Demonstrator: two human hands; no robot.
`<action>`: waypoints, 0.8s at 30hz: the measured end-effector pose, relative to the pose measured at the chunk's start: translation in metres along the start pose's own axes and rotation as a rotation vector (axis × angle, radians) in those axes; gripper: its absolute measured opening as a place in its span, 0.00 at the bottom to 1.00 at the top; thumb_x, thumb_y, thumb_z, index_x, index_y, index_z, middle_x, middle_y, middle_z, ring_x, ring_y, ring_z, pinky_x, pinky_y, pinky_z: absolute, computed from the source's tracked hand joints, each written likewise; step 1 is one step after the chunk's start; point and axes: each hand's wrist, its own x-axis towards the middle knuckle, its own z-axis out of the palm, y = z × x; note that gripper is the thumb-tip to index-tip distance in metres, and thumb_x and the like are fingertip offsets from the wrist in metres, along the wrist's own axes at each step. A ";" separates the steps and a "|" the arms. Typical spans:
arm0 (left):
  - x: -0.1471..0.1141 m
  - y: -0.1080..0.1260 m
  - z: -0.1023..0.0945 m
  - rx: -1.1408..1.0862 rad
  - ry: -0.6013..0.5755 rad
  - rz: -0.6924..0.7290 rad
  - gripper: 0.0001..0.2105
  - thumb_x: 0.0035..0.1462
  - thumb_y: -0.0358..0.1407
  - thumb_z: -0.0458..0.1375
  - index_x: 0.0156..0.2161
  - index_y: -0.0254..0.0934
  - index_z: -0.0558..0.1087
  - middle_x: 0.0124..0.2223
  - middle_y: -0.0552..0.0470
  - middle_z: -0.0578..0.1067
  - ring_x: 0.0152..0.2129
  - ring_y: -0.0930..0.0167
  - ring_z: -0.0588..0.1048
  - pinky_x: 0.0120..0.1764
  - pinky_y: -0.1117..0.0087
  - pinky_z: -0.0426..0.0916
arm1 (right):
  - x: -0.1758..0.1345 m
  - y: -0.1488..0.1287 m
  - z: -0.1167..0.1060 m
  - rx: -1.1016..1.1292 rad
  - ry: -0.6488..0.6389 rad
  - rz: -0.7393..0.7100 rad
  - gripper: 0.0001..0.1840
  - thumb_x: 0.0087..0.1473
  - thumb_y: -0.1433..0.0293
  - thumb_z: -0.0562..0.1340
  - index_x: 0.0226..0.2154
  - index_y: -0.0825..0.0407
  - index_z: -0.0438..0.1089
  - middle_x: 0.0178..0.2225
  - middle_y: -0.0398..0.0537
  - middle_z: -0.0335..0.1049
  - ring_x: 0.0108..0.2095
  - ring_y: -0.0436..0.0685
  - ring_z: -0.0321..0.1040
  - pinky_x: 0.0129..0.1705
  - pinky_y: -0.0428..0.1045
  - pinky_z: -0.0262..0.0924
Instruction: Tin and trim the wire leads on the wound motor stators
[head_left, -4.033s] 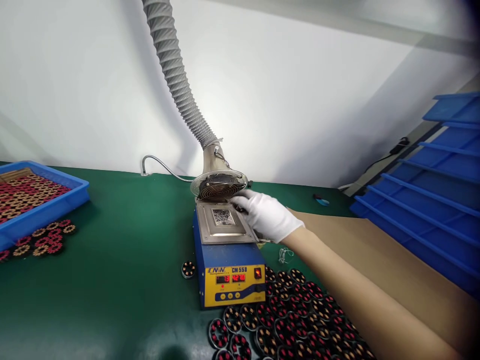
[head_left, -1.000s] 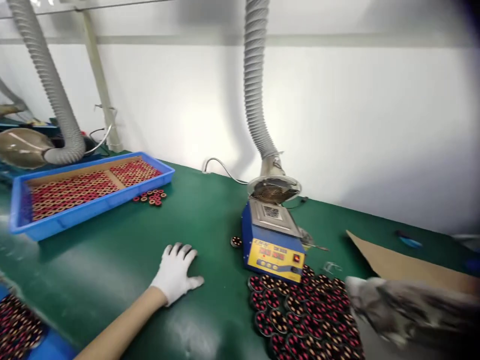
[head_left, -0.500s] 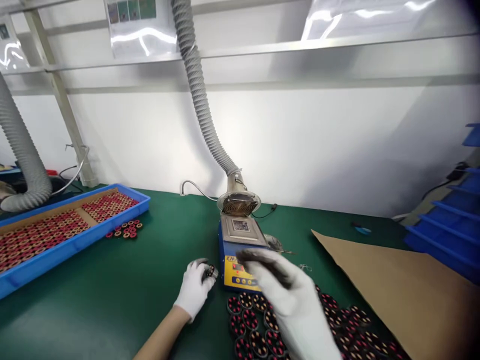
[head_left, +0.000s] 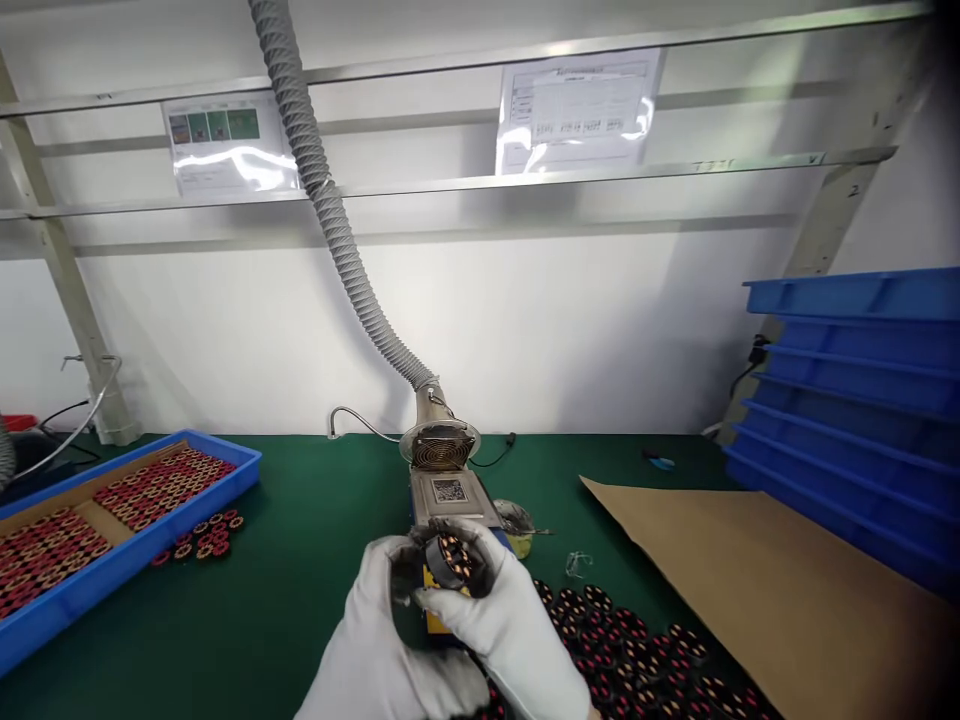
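Observation:
My right hand (head_left: 510, 610), in a white glove with blackened fingertips, pinches a small motor stator (head_left: 448, 562) between thumb and fingers. The stator is a short dark ring with copper-coloured segments, tilted toward me. Close on its left is my left hand (head_left: 375, 620), also gloved, with fingers curved and apart; whether its dark fingertips touch the ring cannot be made out. Both hands are in front of a blue-and-yellow bench machine (head_left: 437, 622) with a metal top plate (head_left: 480, 496), and hide much of its front. Many similar stators (head_left: 622, 640) lie at the lower right, partly behind my right hand.
At left a blue tray (head_left: 225, 480) holds rows of red and tan rings, with several loose rings (head_left: 214, 535) beside it. A grey hose (head_left: 337, 240) hangs over the machine. Brown cardboard (head_left: 720, 560) and stacked blue trays (head_left: 847, 430) occupy the right.
My view has tilted up and turned right. My left hand has come from beside the machine to meet the right one before it. The stator seen at my left hand is now in my right.

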 end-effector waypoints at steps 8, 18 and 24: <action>0.000 0.014 -0.020 0.674 -0.108 0.507 0.22 0.49 0.26 0.53 0.50 0.48 0.63 0.49 0.50 0.68 0.44 0.64 0.68 0.44 0.61 0.65 | -0.002 -0.001 0.010 0.012 -0.077 0.166 0.25 0.25 0.81 0.66 0.29 0.49 0.62 0.24 0.37 0.66 0.25 0.50 0.62 0.26 0.45 0.60; -0.004 0.029 -0.023 0.159 -0.093 0.326 0.19 0.42 0.22 0.59 0.38 0.47 0.70 0.36 0.61 0.73 0.31 0.73 0.72 0.34 0.77 0.68 | -0.002 0.012 -0.014 0.055 -0.313 -0.209 0.13 0.33 0.71 0.70 0.28 0.48 0.74 0.27 0.42 0.68 0.28 0.52 0.64 0.31 0.46 0.58; -0.004 0.031 -0.022 0.500 -0.065 0.688 0.12 0.50 0.22 0.55 0.39 0.38 0.67 0.38 0.52 0.72 0.36 0.71 0.70 0.40 0.71 0.66 | -0.008 0.009 0.004 0.414 -0.079 -0.053 0.08 0.44 0.63 0.65 0.20 0.49 0.72 0.25 0.41 0.65 0.28 0.50 0.61 0.32 0.45 0.58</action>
